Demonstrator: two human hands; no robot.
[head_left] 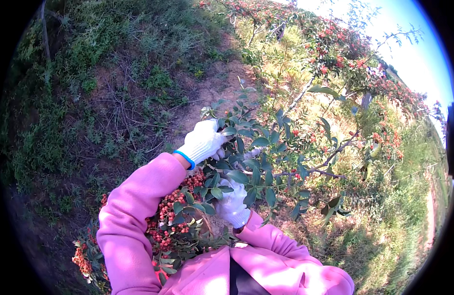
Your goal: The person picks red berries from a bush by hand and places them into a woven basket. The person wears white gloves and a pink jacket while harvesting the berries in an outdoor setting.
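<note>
My left hand (205,141), in a white knit glove with a blue cuff edge, reaches into a leafy branch (256,172). Its fingers are bent and closed around part of the foliage, their tips lost among the leaves. Lower and slightly to the right, my right hand (232,205) wears a white glove too. Leaves of the same branch cover most of its fingers, so their grip is hidden. Clusters of small red berries (169,211) hang under my left forearm, close to both hands.
Orange-red berries (82,260) hang at the lower left. A bare twig (330,160) juts out to the right. Shrubs full of red berries (345,59) stand at the far right. A dirt strip (219,83) lies ahead, with dense green weeds (119,54) on the left.
</note>
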